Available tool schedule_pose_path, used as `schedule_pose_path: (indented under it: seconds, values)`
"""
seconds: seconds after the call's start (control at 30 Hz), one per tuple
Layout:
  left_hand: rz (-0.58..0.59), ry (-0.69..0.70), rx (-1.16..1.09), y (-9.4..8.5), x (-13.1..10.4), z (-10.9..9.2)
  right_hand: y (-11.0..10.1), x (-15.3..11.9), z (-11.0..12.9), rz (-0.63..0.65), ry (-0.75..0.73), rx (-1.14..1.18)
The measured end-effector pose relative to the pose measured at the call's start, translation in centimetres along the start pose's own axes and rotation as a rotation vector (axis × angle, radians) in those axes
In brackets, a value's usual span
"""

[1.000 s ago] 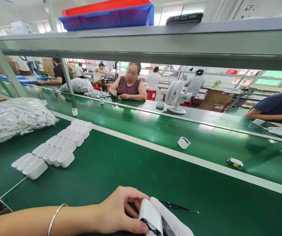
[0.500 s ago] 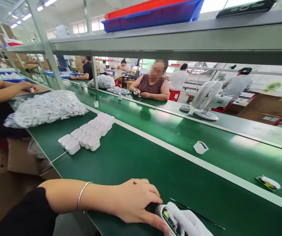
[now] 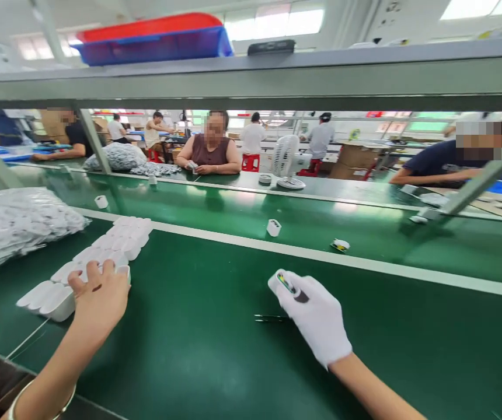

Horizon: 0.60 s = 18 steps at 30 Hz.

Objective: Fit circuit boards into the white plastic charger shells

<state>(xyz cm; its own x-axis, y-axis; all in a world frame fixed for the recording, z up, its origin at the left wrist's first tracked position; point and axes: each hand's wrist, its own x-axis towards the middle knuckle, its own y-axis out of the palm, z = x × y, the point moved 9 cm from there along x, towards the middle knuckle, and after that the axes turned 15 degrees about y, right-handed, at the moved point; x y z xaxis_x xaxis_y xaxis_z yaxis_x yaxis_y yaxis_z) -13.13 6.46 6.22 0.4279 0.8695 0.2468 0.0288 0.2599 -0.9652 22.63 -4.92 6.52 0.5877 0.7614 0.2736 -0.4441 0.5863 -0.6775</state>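
My left hand [image 3: 100, 294], bare and with a bangle at the wrist, reaches over the block of white plastic housings [image 3: 124, 248]. Its fingers are spread and bent, touching or just above the nearest ones; the fingertips' contact is partly hidden. In my right hand [image 3: 319, 315], which wears a white glove, sits a white housing [image 3: 276, 280] with a green and yellow circuit board [image 3: 285, 282] inside. Dark tweezers [image 3: 269, 318] lie on the green table beside that hand, their rear part hidden behind it.
A white housing [image 3: 273, 227] and a loose circuit board [image 3: 340, 245] lie on the green belt beyond the white strip [image 3: 233, 246]. Far left is a clear bag of white parts [image 3: 18, 224]. A shelf beam [image 3: 251, 84] crosses overhead. Co-workers and a fan [image 3: 286, 160] are opposite.
My left hand has left the housing with the board and moved left to the block of housings. My right hand has lifted that housing. The view has turned right.
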Motion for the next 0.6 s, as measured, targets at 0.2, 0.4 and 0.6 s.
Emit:
schedule_pose_path:
  seconds: [0.2,0.4,0.6]
  values:
    - [0.167,0.351,-0.418,0.9,3.9,-12.8,1.1,10.4,-5.7,-0.090,0.239,-0.143]
    - [0.090,0.373,-0.765,3.5,4.6,-18.4,3.3,15.7,-8.3,-0.115,0.294,-0.278]
    - [0.076,0.372,-1.028,5.8,4.0,-17.3,1.0,16.0,-11.1,-0.213,0.468,-0.391]
